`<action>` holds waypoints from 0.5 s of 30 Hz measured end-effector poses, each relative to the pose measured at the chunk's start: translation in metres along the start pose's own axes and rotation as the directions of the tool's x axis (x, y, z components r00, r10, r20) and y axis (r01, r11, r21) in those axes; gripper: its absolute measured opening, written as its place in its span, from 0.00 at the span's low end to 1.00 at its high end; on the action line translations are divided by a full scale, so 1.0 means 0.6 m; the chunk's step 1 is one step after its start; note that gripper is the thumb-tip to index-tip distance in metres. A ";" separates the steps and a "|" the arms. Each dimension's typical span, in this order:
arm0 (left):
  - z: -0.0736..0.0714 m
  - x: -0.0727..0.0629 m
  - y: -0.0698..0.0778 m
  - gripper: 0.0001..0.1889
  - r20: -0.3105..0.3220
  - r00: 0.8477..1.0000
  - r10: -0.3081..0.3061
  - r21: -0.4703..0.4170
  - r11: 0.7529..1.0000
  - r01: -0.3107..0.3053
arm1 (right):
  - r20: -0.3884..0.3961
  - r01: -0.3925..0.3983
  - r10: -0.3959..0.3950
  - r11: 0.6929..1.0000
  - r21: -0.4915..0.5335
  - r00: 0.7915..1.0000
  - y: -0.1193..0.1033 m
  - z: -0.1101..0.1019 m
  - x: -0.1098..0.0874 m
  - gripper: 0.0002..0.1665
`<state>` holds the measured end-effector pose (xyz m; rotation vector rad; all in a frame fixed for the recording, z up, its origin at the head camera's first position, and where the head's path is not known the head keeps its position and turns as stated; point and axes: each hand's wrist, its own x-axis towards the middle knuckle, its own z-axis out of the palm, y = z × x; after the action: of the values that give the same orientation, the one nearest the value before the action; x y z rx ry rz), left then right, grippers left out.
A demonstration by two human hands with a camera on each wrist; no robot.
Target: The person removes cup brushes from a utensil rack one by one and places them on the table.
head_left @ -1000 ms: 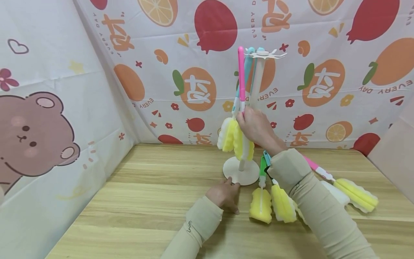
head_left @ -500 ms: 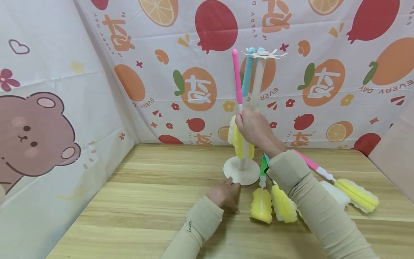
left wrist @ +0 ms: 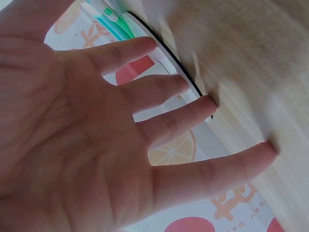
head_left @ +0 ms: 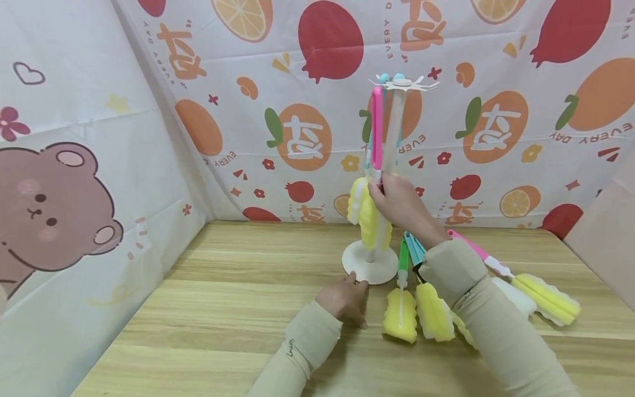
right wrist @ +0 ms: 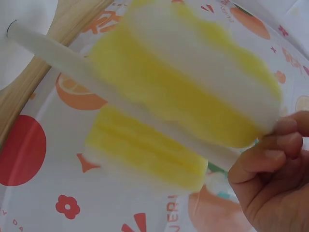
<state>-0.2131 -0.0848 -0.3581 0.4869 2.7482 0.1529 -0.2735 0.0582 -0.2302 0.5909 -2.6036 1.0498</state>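
Note:
My right hand (head_left: 404, 204) grips a pink-handled sponge bottle brush (head_left: 377, 129) just above its sponge head. The brush hangs head down, its handle top beneath the hooks of a white stand (head_left: 394, 124). In the right wrist view, its yellow-and-white sponge (right wrist: 193, 72) lies alongside the stand's pole (right wrist: 63, 55). Two blue-handled brushes (head_left: 399, 76) hang from the stand's hooked top; one yellow-and-white head (head_left: 355, 201) shows behind the pink brush. My left hand (head_left: 343, 300) has straight, spread fingers, with fingertips at the front rim of the round base (head_left: 358, 267) and on the table.
Several brushes lie on the wooden table (head_left: 208, 309) to the right: one green-handled (head_left: 399, 314), one blue-handled (head_left: 415, 248), one pink-handled (head_left: 545, 298). A white head (head_left: 513, 295) is partly hidden by the right sleeve. A fruit-print cloth (head_left: 238, 110) hangs behind.
The pink brush tilted left, then came back right to near upright, and is lower now with its handle loop facing me. My right hand moved down slightly; my left hand stayed put.

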 end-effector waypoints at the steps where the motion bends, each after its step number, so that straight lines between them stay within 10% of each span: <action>1: 0.000 0.000 0.000 0.40 -0.002 1.000 0.002 -0.004 1.000 -0.002 | -0.003 0.011 -0.011 1.000 0.010 1.000 0.003 -0.002 -0.001 0.13; 15: -0.001 -0.001 0.000 0.40 -0.005 1.000 0.010 -0.009 1.000 -0.010 | 0.008 0.043 -0.043 0.999 0.034 0.999 0.024 -0.028 -0.010 0.11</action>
<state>-0.2131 -0.0852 -0.3577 0.4989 2.7493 0.1688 -0.2734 0.0809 -0.2293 0.6571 -2.5731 1.0825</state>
